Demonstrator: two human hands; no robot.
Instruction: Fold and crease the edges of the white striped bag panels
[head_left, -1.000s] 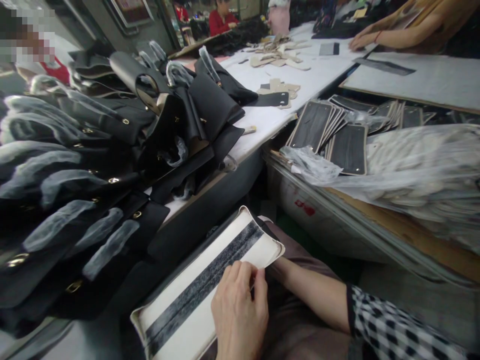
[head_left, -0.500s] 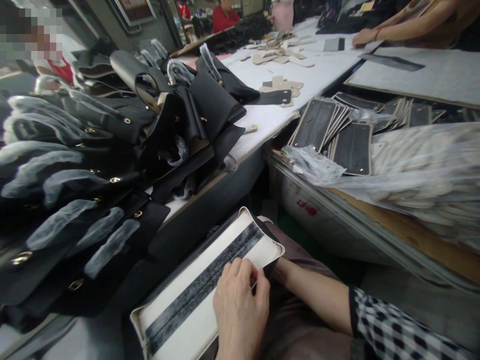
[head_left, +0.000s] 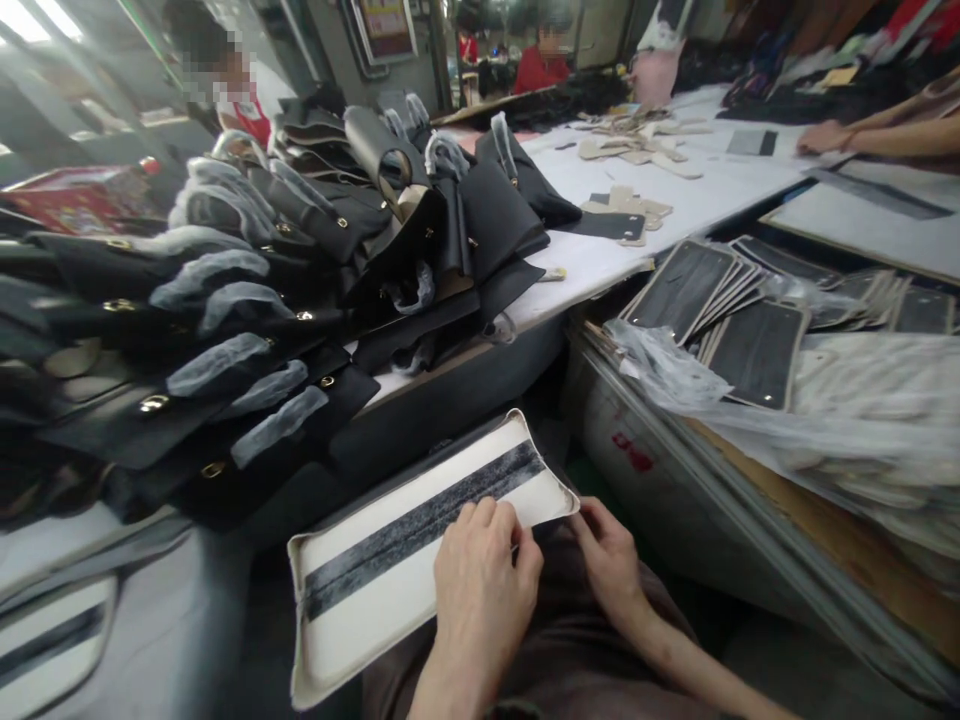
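A black bag (head_left: 367, 625) lies across my lap with its base turned up. That base is white with a dark, scuffed strip along its length, and its rim is raised at the corners. My left hand (head_left: 484, 565) rests on the near long side, fingers curled over the base and strip. At the right corner, my right hand (head_left: 611, 565) has its fingertips against the rim, closed on the edge. Part of those fingertips is hidden behind the corner.
Black handbags (head_left: 300, 300) with plastic-wrapped handles are heaped on the table at left. A bin (head_left: 607, 430) at right holds dark panels (head_left: 757, 350) and plastic-covered pale pieces. Another white panel (head_left: 45, 650) lies lower left. A co-worker's hands (head_left: 829, 138) are at upper right.
My right hand has come out from behind the bag to its right corner. The bag is turned slightly flatter across my lap. The view has swung left.
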